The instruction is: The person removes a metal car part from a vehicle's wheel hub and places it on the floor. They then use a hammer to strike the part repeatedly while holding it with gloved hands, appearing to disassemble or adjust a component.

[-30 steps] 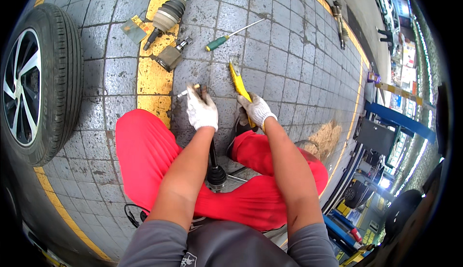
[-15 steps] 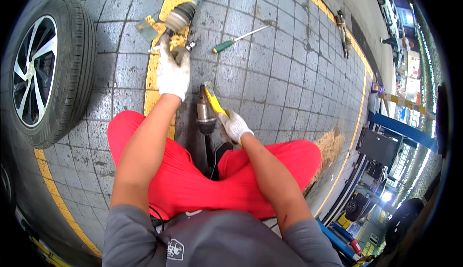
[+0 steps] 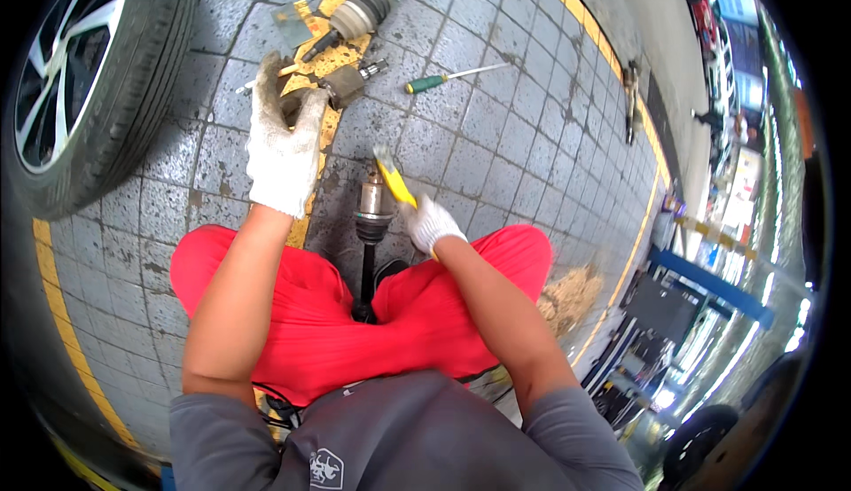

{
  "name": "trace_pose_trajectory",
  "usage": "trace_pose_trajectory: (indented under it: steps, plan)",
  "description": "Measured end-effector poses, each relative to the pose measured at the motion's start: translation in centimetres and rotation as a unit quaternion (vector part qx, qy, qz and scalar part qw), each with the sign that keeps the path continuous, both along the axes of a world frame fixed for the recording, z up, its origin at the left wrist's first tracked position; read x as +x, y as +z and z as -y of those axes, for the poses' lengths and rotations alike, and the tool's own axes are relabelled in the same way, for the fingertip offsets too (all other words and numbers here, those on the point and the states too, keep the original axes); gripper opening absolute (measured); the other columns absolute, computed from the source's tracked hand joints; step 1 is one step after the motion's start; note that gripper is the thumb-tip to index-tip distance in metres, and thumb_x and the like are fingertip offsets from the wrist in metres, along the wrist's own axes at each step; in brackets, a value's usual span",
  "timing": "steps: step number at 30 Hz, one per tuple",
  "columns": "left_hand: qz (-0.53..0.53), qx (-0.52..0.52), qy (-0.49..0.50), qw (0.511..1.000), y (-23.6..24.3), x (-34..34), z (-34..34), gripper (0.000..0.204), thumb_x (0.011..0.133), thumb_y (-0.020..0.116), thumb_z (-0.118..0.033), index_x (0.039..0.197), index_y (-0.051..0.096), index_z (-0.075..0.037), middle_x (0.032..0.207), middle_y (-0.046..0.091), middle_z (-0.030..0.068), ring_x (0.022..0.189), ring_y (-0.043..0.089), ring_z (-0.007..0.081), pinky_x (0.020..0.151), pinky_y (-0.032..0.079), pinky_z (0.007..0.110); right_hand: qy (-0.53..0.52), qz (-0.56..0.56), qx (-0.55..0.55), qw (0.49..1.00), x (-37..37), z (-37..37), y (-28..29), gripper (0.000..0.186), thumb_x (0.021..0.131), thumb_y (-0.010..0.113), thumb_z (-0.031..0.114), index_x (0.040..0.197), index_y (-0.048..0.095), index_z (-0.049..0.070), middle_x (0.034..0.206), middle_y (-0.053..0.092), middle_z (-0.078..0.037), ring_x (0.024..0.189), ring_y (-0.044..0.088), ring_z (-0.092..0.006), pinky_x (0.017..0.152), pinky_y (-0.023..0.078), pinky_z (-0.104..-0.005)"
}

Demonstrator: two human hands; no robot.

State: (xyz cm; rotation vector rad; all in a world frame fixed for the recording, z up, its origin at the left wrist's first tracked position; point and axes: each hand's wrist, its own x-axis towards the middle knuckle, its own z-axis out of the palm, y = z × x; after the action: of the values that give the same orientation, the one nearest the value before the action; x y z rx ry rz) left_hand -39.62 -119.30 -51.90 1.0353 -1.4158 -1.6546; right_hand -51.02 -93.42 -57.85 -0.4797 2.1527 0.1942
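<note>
My left hand [image 3: 288,141], in a soiled white glove, is raised over the yellow floor stripe, fingers curled. A thin stick [image 3: 288,70], yellow at one end and pale at the other, seems to pass through them; its kind is unclear. Beside the thumb is a metal joint [image 3: 344,88] with a splined end. My gloved right hand [image 3: 432,224] grips a yellow-handled brush [image 3: 395,183], its grey head next to the top of a drive shaft [image 3: 373,198]. That shaft stretches between my legs, its lower end hidden.
A green-handled screwdriver [image 3: 427,83] lies ahead on the tiles. Beyond the left hand are another drive shaft with a ribbed boot [image 3: 363,12] and a flat scraper [image 3: 292,26]. A wheel [image 3: 106,83] lies left, sawdust [image 3: 570,299] right, another shaft [image 3: 631,101] far right.
My left hand has lifted and moved left, uncovering the metal joint; the thin stick moved along with it. My right hand keeps the brush beside the shaft. The view has shifted slightly.
</note>
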Motion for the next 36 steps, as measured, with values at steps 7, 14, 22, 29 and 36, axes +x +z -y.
trace_pose_trajectory:
  steps: [7,14,22,29,36]
  plan:
    - [0.038,-0.037,-0.012,0.999,1.0,1.1,-0.1,0.069,0.099,0.068,-0.007,0.159,0.034,-0.001,0.151,0.050,0.0140,0.117,0.061,0.0180,0.103,0.052,0.033,-0.053,-0.087,-0.069,0.992,-1.7,3.8,-5.3,0.053,0.106,0.048,0.048,0.135,0.056,0.005,0.122,0.069,-0.032,0.116,0.065,-0.0503,0.101,0.051,-0.0554]
    - [0.078,-0.034,-0.080,0.993,-1.0,1.3,0.1,0.054,0.102,0.064,-0.007,0.152,0.047,-0.001,0.145,0.057,0.0143,0.131,0.058,0.0203,0.109,0.047,0.033,-0.001,0.025,-0.024,0.999,-9.5,3.4,5.4,0.050,0.101,0.063,0.042,0.133,0.060,0.004,0.100,0.075,-0.019,0.089,0.074,-0.0324,0.082,0.056,-0.0453]
    - [0.252,-0.008,-0.194,0.948,-6.3,1.8,-3.8,0.060,0.100,0.062,-0.007,0.156,0.041,-0.004,0.143,0.060,0.0160,0.126,0.063,0.0243,0.106,0.050,0.035,0.046,0.054,0.001,0.997,-16.8,-2.3,6.9,0.053,0.100,0.064,0.051,0.130,0.066,0.008,0.084,0.069,-0.011,0.065,0.065,-0.0195,0.065,0.055,-0.0381]
    - [0.334,-0.008,-0.042,0.942,-13.1,0.7,-15.6,0.077,0.098,0.066,-0.021,0.164,0.026,-0.010,0.159,0.045,0.0228,0.139,0.054,0.0395,0.115,0.044,0.045,0.122,0.073,-0.151,0.978,-6.9,-1.5,-5.3,0.057,0.103,0.052,0.059,0.124,0.065,0.008,0.111,0.073,-0.025,0.107,0.069,-0.0437,0.094,0.053,-0.0530]
    - [0.316,0.090,0.046,0.943,-16.8,-1.4,-21.2,0.078,0.104,0.059,-0.018,0.167,0.015,-0.007,0.166,0.032,0.0240,0.154,0.035,0.0346,0.126,0.030,0.041,0.074,0.072,-0.166,0.981,-8.1,1.3,-7.4,0.055,0.102,0.054,0.058,0.116,0.067,0.007,0.106,0.073,-0.027,0.103,0.069,-0.0456,0.090,0.054,-0.0558]
